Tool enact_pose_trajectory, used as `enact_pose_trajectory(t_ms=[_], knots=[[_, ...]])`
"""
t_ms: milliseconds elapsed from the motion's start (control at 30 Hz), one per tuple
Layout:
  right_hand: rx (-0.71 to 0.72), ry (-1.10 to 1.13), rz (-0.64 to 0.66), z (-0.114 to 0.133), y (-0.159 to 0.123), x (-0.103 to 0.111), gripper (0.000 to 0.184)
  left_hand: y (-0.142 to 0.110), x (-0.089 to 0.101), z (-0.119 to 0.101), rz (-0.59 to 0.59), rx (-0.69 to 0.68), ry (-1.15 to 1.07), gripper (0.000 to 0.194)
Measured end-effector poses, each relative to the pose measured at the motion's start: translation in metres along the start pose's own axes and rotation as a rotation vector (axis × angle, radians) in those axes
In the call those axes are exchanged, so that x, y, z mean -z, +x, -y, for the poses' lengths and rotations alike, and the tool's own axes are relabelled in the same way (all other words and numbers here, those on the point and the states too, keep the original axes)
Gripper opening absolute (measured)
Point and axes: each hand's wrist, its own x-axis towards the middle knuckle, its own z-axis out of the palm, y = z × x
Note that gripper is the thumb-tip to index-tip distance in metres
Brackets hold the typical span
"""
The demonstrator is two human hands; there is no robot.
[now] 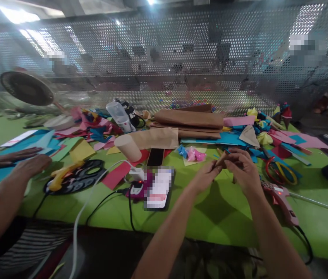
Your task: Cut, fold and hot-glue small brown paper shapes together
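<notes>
Above the green table, my left hand (206, 176) and my right hand (242, 167) meet at a small folded piece of brown paper (222, 159). Fingers of both hands pinch it, and they hide part of it. A pink glue gun (282, 203) lies just right of my right wrist, with a clear glue stick (317, 202) beside it. Scissors with red and yellow handles (281, 171) rest behind the glue gun. Small pink and blue crumpled paper pieces (193, 154) sit beyond my left hand.
A co-worker's hands (33, 164) press on blue paper at the left, near a yellow glue gun (65, 176). A lit phone (160, 188), purple power strip (137, 190) and white cable (85, 209) lie left of my arms. Brown paper rolls (188, 119) lie at the back before a perforated metal screen (166, 58).
</notes>
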Motion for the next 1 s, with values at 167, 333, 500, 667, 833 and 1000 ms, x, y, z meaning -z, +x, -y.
enact_pose_trajectory(t_ms=[167,333,500,667,833,1000], knots=[[-0.065,0.091,-0.002,-0.005,0.002,0.001,0.015,-0.003,0.002,0.004,-0.044,0.114,-0.239,0.05],[-0.103,0.159,-0.093,-0.007,0.003,0.0,0.018,-0.003,0.006,0.0,0.021,0.112,-0.366,0.044],[-0.102,0.171,-0.116,-0.011,0.003,0.0,0.02,-0.003,0.005,-0.007,0.048,0.137,-0.429,0.041],[-0.097,0.17,-0.144,-0.012,0.002,-0.001,0.02,0.0,0.004,-0.003,0.015,0.113,-0.389,0.04],[-0.098,0.129,-0.169,-0.01,0.001,0.0,0.022,0.001,0.004,-0.001,0.001,0.096,-0.323,0.046],[-0.102,0.124,-0.165,-0.013,0.002,0.0,0.017,0.0,0.004,-0.004,-0.007,0.087,-0.252,0.046]])
